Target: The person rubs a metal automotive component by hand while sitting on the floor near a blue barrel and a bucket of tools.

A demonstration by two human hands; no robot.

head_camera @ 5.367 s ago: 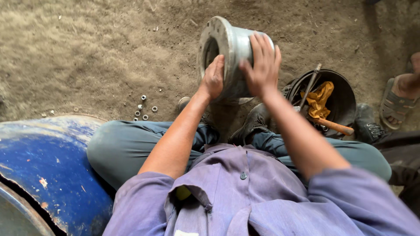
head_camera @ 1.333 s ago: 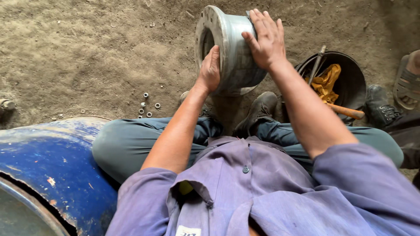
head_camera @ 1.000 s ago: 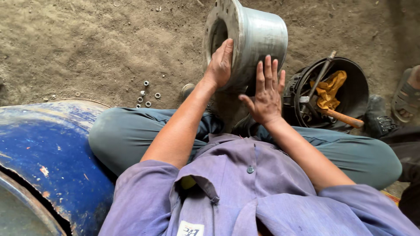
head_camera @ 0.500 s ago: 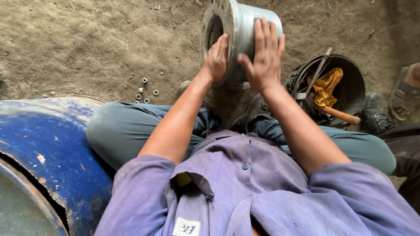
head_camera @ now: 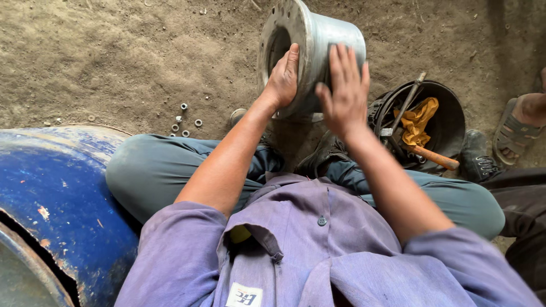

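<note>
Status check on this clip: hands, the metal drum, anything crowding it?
Left hand gripping flanged rim. Right hand flat on metal drum side. Drum tilted on dirt. Black bucket of tools close at right; loose nuts left.

A blue metal drum (head_camera: 54,199), scuffed and chipped, fills the lower left of the frame, and a few small nuts and washers (head_camera: 183,119) lie scattered on the dirt floor (head_camera: 102,51) just above it. At the right, a round black bucket (head_camera: 449,122) holds a crumpled yellow rag (head_camera: 420,118) and a wooden-handled hammer (head_camera: 427,154), with a thin metal rod (head_camera: 410,98) leaning over its rim. Beyond it, at the right edge, another person's foot in a sandal (head_camera: 518,129) rests on the ground beside a dark boot (head_camera: 476,160).
</note>
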